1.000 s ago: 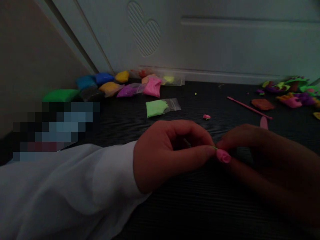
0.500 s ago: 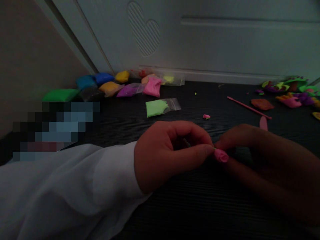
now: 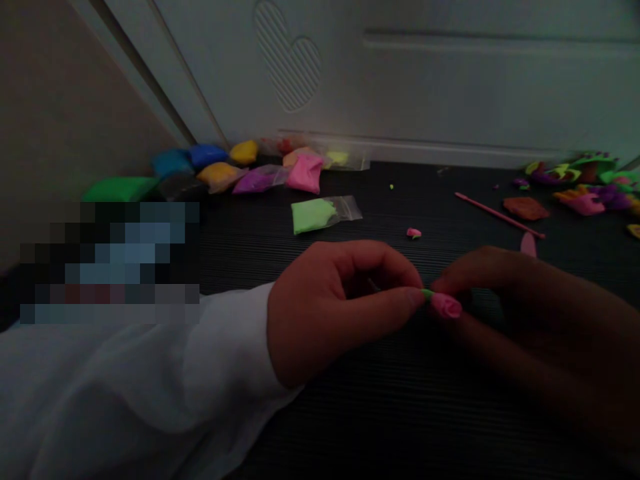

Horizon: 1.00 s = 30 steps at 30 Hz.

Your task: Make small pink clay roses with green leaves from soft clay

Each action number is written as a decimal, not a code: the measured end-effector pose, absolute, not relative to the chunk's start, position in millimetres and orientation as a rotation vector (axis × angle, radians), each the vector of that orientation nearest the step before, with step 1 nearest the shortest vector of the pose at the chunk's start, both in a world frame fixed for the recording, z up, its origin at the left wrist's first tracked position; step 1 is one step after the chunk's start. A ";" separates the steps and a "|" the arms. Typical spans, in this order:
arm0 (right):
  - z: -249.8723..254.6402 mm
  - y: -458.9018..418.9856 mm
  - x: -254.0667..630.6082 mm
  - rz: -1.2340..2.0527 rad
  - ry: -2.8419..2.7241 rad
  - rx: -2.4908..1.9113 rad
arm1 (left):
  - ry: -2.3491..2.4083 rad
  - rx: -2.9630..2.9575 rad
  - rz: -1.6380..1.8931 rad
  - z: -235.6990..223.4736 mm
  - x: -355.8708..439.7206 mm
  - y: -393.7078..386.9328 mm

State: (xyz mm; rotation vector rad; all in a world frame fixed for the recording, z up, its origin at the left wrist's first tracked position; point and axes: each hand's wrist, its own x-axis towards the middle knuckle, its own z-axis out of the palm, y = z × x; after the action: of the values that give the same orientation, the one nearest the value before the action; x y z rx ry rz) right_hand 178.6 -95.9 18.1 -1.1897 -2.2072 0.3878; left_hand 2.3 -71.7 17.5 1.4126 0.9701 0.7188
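A small pink clay rose with a green base lies between my two hands over the dark tabletop. My left hand, in a white sleeve, pinches the green end between thumb and forefinger. From the other side my right hand has its fingertips closed about the pink petals, with part of its grip in shadow. Just beyond the fingers a smaller pink clay bud with a bit of green lies on the table.
Bags of coloured clay, among them a light green one and a pink one, line the back left. A pink modelling stick, a pink flat tool, a reddish-brown clay piece and clay figures lie right. A pale panel rises behind.
The rose has turned and shifted slightly right, so more of its green base shows between my fingers. Both hands stay almost in place.
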 end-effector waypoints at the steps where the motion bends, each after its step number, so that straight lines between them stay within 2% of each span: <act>1: 18.0 -96.0 179.0 0.392 -2.206 -1.189 | 0.976 1.411 0.714 17.7 2.5 -71.7; 15: 16.6 -93.8 176.1 0.558 -2.124 -1.227 | 0.961 1.472 0.688 18.7 1.6 -70.8; 30: 14.4 -91.9 176.7 0.630 -2.058 -1.219 | 1.057 1.845 0.864 17.3 -0.2 -76.0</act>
State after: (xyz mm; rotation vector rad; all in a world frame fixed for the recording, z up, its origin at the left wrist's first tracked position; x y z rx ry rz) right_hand 176.7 -91.9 14.4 -1.2188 -2.0582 0.6296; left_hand -0.2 -76.0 17.3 1.8450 1.0571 0.8638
